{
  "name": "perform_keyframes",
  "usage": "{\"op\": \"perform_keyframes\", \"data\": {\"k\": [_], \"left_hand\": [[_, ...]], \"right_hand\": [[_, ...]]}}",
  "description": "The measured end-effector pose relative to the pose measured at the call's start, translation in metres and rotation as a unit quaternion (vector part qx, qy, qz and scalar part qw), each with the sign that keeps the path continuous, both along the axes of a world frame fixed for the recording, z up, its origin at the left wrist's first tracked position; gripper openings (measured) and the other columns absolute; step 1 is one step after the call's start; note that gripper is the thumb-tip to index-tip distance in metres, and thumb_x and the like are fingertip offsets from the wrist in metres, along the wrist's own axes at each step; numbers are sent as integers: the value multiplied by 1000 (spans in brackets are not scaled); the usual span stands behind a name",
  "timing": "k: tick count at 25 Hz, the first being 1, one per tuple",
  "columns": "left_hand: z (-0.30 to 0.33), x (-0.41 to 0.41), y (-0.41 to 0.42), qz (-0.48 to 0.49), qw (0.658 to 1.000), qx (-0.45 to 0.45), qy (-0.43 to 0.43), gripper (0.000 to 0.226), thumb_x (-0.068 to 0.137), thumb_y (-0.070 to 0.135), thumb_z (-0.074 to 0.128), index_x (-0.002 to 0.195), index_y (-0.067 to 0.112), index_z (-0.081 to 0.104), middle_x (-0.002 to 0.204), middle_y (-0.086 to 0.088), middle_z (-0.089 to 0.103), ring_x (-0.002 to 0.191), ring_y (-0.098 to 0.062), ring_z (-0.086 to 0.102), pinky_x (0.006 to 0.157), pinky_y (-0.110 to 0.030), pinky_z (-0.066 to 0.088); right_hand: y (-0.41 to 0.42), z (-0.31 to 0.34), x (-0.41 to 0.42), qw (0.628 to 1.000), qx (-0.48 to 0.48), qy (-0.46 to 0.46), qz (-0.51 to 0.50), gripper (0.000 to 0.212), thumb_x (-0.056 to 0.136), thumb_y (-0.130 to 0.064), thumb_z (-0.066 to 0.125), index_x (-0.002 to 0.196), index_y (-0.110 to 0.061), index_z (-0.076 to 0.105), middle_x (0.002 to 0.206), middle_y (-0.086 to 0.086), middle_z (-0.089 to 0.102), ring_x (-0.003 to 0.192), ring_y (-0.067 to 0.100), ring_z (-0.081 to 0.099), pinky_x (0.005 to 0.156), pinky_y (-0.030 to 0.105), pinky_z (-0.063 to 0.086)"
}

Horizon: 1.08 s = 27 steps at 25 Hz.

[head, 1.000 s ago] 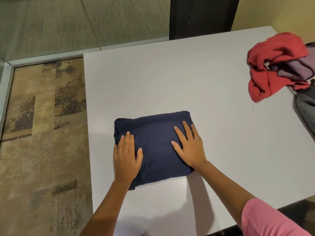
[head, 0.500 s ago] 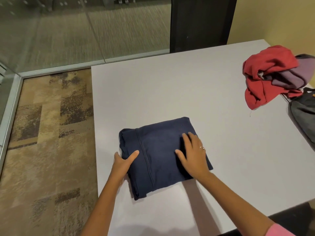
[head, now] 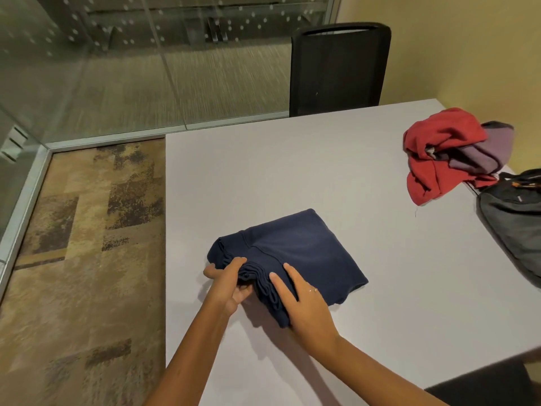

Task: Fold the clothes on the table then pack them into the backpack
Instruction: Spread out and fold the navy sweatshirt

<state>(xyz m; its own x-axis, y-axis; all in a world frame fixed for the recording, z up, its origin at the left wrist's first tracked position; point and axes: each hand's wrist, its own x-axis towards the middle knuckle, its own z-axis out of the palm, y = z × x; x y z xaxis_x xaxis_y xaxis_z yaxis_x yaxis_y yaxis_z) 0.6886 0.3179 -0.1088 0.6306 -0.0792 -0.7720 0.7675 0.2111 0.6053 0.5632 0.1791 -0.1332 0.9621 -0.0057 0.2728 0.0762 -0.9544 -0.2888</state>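
Your folded navy-blue knit garment (head: 295,253) lies on the pale grey flat worktop (head: 292,171), near the front-left part of it, a thick squarish bundle with stacked layered edges showing at its near-left corner.

Your left hand (head: 227,284) is at that near-left corner: thumb on top of the layers, fingers curled underneath, gripping the stacked edges. The corner is lifted a little off the worktop there.

Your right hand (head: 301,300) lies on the near edge of the same bundle, just beside the left. Fingers mostly straight and spread over the top cloth, pressing down; whether the thumb is tucked under the edge cannot be told. A ring shows on one finger.

Far right of the worktop: a crumpled red cloth garment (head: 433,159), unfolded, tangled with a dull purple cloth garment (head: 491,153) that lies against and partly under it. Both are well apart from the navy bundle.

Just beside that heap, at the right edge of the worktop, a dark grey fabric backpack (head: 512,218), partly cut off by the frame. Its top touches or nearly touches the red garment; cannot tell which.

Behind the worktop: a black mesh-backed chair (head: 336,71). Left of it, patterned brown carpet (head: 82,259) and a glass wall (head: 117,68).
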Motion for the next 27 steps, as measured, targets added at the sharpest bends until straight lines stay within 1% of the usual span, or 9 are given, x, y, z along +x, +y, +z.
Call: {"op": "perform_keyframes", "data": {"k": [6,8,11,14,16,18,21,24,27], "left_hand": [[53,-8,10,-284,944,104,-131,92,86,58,58,142,51,-15,118,0,62,88,-23,72,70,-39,59],[61,0,27,-402,855,240,-224,117,75,58,71,140,51,-26,144,2,33,115,-26,57,77,-39,55],[64,14,40,-477,656,459,-361,135,68,42,83,137,46,-33,155,5,-22,144,-32,7,100,-49,39],[71,22,36,-491,554,441,-507,129,72,40,81,144,40,-25,153,17,-32,146,-15,-20,107,-58,28],[80,24,32,-500,564,374,-541,116,74,43,78,147,45,-12,158,15,10,146,-7,0,108,-47,29],[90,25,28,-504,622,302,-517,94,76,38,78,145,48,15,131,14,49,128,-9,36,101,-32,37],[107,28,24,-490,625,291,-533,48,75,27,81,117,35,58,103,17,60,99,-9,54,86,-27,44],[121,38,22,-410,665,281,-557,38,69,22,85,96,35,61,95,16,62,87,-4,58,75,-19,45],[129,45,22,-385,645,321,-577,32,71,25,83,95,29,62,95,13,59,86,-8,56,74,-16,44]], "right_hand": [[-48,48,23,980,196,-31,3,43,81,-11,53,121,-22,61,120,-1,64,108,17,62,77,37,55],[-66,74,32,968,252,-20,2,42,80,1,57,115,-21,66,114,-9,67,109,10,60,85,32,51],[-91,116,36,943,332,21,16,33,86,-4,64,109,-28,68,110,-15,68,106,4,62,88,19,47],[-106,149,33,916,394,77,32,28,87,-4,68,106,-24,69,109,-13,69,104,5,63,84,15,47],[-115,159,30,899,424,101,36,25,86,-3,68,106,-17,69,107,-8,70,102,9,65,83,18,49],[-123,163,26,885,451,112,37,24,84,-3,69,105,-16,69,105,-2,71,99,15,67,83,25,52],[-130,160,23,867,489,91,18,29,81,3,70,104,-15,69,102,2,72,94,18,67,79,30,52],[-130,159,24,861,506,37,-13,35,80,4,70,104,-21,67,99,-5,71,92,12,66,78,25,51],[-125,158,28,897,441,-15,-40,37,81,0,72,103,-28,65,99,-12,70,91,5,65,76,16,49]]}}
